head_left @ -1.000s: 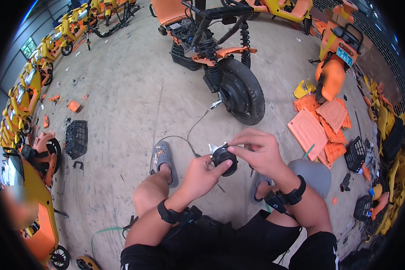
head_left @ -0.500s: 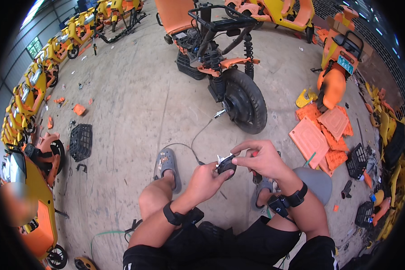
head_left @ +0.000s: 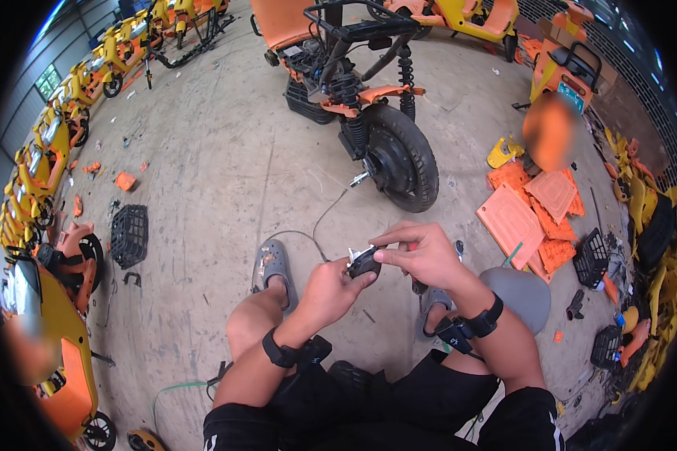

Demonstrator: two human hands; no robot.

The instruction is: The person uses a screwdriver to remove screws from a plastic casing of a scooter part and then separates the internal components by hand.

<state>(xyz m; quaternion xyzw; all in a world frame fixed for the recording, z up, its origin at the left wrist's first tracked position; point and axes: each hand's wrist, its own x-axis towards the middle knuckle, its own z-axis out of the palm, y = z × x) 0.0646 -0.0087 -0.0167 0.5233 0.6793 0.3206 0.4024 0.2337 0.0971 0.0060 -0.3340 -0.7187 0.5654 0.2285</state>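
Between my hands is a small rounded black part [head_left: 365,264] with a white, jagged piece [head_left: 356,252] along its upper edge. My left hand [head_left: 326,295] is closed around its near left side, thumb on top. My right hand [head_left: 430,257] has thumb and forefinger pinched at the part's right edge. Tucked in that same hand is a tool with red and black on it [head_left: 419,286]; its kind is mostly hidden by the fingers. A thin dark cable [head_left: 317,234] on the floor runs up behind my left hand.
Ahead stands a partly stripped scooter, its black wheel [head_left: 403,159] towards me. Orange panels [head_left: 511,224] lie stacked at the right, near a grey rounded object [head_left: 516,299]. A black basket [head_left: 129,236] lies at the left. Yellow scooters [head_left: 47,161] line the left side.
The black part has shifted slightly left and tilted, showing more of its face. Both hands moved with it, keeping their grip. The whole view has shifted a little.
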